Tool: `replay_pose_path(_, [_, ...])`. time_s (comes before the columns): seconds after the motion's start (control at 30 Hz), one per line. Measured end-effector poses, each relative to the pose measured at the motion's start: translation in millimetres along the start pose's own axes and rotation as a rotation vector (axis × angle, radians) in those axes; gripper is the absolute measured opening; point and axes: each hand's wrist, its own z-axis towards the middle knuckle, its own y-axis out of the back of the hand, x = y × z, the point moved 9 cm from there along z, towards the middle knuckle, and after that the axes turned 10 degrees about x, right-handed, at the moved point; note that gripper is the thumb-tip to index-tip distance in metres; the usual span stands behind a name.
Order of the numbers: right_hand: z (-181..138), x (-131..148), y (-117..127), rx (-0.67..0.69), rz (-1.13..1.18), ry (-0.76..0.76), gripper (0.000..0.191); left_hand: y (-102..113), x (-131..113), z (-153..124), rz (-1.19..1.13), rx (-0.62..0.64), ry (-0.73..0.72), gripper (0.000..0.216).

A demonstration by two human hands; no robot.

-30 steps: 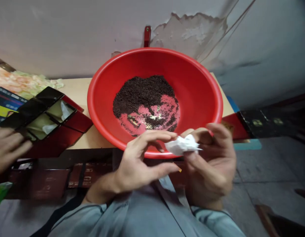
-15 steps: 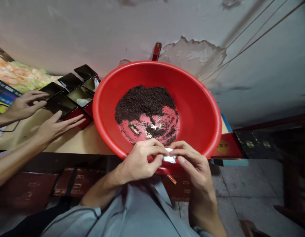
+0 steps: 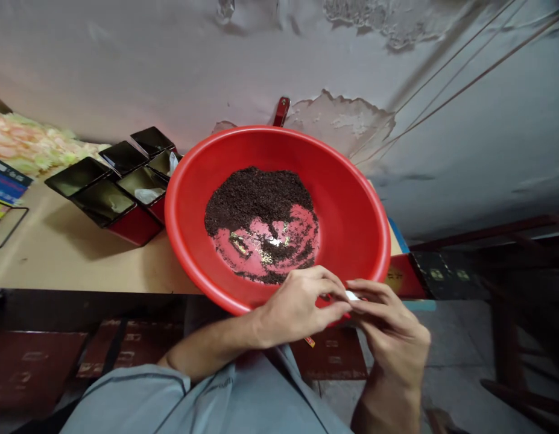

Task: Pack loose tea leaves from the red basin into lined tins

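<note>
My left hand (image 3: pixel 301 305) and my right hand (image 3: pixel 392 328) meet at the near right rim of a large red basin (image 3: pixel 351 223). Pinched between their fingertips is a small white packet (image 3: pixel 351 295), mostly covered by the fingers. Inside the basin lies a heap of dark, crumbly loose granules (image 3: pixel 261 196), thick toward the far side. Nearer to me the granules thin out into smears, and bare pinkish bottom with a few golden flecks shows through.
Several open dark tins (image 3: pixel 129 214) stand left of the basin on a tan tabletop (image 3: pixel 80 265); clear plastic shows in some. A red box (image 3: pixel 401 276) lies to the right. Behind is a peeling wall (image 3: pixel 170 66); below are dark red cases (image 3: pixel 35 367).
Another person's two hands, at the tins before, are out of view. My hands have shifted right with the white packet, which shows less now. The view has tilted slightly.
</note>
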Motion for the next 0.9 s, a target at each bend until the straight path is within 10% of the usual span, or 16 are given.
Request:
replay_pose_path(0.43, [-17.7, -0.8, 10.2, -0.05, 0.113, 0.049, 0.03, -17.1, -27.9, -7.7, 0.16, -0.045, -0.216, 0.01])
replay_pose_path(0.9, [1.6, -0.3, -29.5, 0.02, 0.332, 0.05, 0.017, 19.7, -7.0, -23.0, 0.194, -0.14, 0.071, 0.006])
